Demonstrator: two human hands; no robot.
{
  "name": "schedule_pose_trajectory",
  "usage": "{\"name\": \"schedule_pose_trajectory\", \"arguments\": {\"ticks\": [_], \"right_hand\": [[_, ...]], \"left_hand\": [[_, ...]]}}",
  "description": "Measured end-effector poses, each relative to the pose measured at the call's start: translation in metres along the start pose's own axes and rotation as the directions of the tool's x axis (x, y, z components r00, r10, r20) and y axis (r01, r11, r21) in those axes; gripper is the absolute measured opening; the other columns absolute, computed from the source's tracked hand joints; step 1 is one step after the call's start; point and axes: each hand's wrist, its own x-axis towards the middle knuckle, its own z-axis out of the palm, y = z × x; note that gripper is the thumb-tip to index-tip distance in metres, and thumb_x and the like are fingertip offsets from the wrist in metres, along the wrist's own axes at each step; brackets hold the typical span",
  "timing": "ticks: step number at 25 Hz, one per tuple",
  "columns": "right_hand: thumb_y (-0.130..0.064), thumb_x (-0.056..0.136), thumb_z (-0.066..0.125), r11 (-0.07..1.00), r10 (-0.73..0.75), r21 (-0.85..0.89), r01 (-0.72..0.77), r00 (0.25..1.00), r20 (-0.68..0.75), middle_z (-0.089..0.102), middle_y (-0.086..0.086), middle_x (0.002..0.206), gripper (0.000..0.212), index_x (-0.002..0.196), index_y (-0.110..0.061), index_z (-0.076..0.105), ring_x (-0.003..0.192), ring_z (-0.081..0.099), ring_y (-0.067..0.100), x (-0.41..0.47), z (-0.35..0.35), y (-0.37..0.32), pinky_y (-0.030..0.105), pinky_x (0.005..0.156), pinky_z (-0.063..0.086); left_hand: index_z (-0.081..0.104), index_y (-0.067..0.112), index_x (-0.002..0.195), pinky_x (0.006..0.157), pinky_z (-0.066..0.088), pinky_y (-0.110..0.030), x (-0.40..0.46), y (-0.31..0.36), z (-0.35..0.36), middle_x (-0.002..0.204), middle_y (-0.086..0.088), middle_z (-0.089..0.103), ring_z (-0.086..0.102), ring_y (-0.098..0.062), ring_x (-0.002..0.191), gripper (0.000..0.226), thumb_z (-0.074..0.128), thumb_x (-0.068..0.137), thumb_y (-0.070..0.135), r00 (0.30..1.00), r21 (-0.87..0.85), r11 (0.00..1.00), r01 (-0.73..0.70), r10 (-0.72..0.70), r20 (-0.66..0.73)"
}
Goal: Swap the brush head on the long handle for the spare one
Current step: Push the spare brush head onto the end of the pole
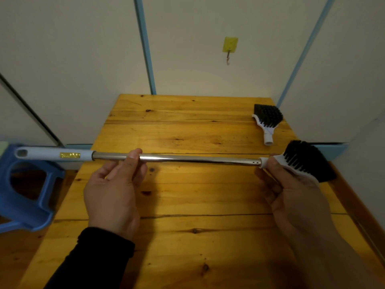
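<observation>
Long steel handle [187,159] held level above yellow pine surface [187,205], left hand [113,190] grip closed around shaft, right hand [291,190] grip closed on fitted black-bristled white brush head [302,161], spare black-bristled brush head [267,119] lying at far right corner

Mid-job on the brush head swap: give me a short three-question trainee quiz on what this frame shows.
1. True or false: the spare brush head lies on the wooden table, apart from both hands.
2. Which hand grips the metal handle near its middle?
A. left hand
B. right hand
C. neither
3. Fill in: the mounted brush head is held by the ____ hand, and it is still on the handle's end.

Key: 1 true; 2 A; 3 right.
</observation>
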Motion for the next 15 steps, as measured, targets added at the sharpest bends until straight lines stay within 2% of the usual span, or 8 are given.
{"name": "schedule_pose_trajectory", "arguments": {"ticks": [3, 5, 7, 10, 12, 15], "right_hand": [[-0.017, 0.087, 0.073, 0.999, 0.014, -0.031, -0.014, 1.0, -0.022, 0.079, 0.001, 0.094, 0.021, 0.108, -0.014, 0.074, 0.072, 0.073, 0.008, -0.001, 0.0, -0.002, 0.019, 0.053, 0.053], [-0.014, 0.087, 0.073, 0.999, 0.03, -0.022, -0.031, 0.999, -0.04, 0.077, 0.004, 0.092, 0.028, 0.114, -0.009, 0.072, 0.066, 0.07, 0.006, 0.0, -0.001, -0.001, 0.018, 0.05, 0.052], [-0.012, 0.087, 0.073, 0.999, 0.051, -0.005, -0.051, 0.997, -0.055, 0.075, 0.008, 0.094, 0.03, 0.116, -0.004, 0.071, 0.065, 0.07, 0.007, 0.001, -0.001, -0.001, 0.018, 0.05, 0.053], [-0.01, 0.087, 0.073, 0.997, 0.071, 0.009, -0.07, 0.993, -0.095, 0.074, 0.011, 0.099, 0.025, 0.11, -0.002, 0.071, 0.069, 0.071, 0.01, 0.003, -0.004, -0.003, 0.019, 0.054, 0.055], [-0.009, 0.088, 0.073, 0.998, 0.07, 0.006, -0.07, 0.991, -0.117, 0.075, 0.011, 0.099, 0.017, 0.103, -0.004, 0.071, 0.075, 0.072, 0.012, 0.003, -0.004, -0.004, 0.019, 0.056, 0.057], [-0.007, 0.088, 0.073, 0.997, 0.078, -0.006, -0.08, 0.988, -0.133, 0.077, 0.013, 0.098, 0.017, 0.103, -0.003, 0.07, 0.076, 0.075, 0.016, 0.001, -0.003, -0.004, 0.021, 0.057, 0.059]], "left_hand": [[0.063, -0.008, 0.134, 0.086, 0.065, -0.028, 0.005, -0.005, -0.005, 0.113, -0.017, 0.082, 0.081, -0.024, 0.106, 0.048, 0.078, 0.093, 0.011, 0.992, 0.041, 0.992, 0.121, -0.119, -0.03], [0.059, -0.006, 0.137, 0.082, 0.066, -0.028, 0.005, -0.005, -0.007, 0.12, -0.022, 0.078, 0.079, -0.029, 0.108, 0.045, 0.075, 0.096, 0.005, 0.987, 0.062, 0.985, 0.161, -0.159, -0.029], [0.06, 0.007, 0.131, 0.079, 0.066, -0.03, 0.006, -0.003, -0.007, 0.119, -0.024, 0.077, 0.08, -0.031, 0.106, 0.037, 0.072, 0.096, 0.001, 0.988, 0.107, 0.982, 0.154, -0.155, -0.001], [0.067, 0.023, 0.125, 0.078, 0.065, -0.034, 0.006, 0.003, -0.005, 0.106, -0.015, 0.08, 0.082, -0.026, 0.095, 0.031, 0.071, 0.099, 0.006, 0.992, 0.288, 0.953, 0.091, -0.113, 0.06], [0.069, 0.025, 0.124, 0.08, 0.064, -0.037, 0.007, 0.007, -0.006, 0.106, -0.01, 0.079, 0.08, -0.024, 0.094, 0.026, 0.07, 0.101, 0.014, 0.988, 0.462, 0.887, 0.018, -0.086, 0.126], [0.067, 0.029, 0.123, 0.075, 0.064, -0.038, 0.008, 0.007, -0.011, 0.108, -0.002, 0.076, 0.074, -0.02, 0.095, 0.027, 0.075, 0.097, 0.031, 0.979, 0.706, 0.697, -0.127, -0.026, 0.201]]}}
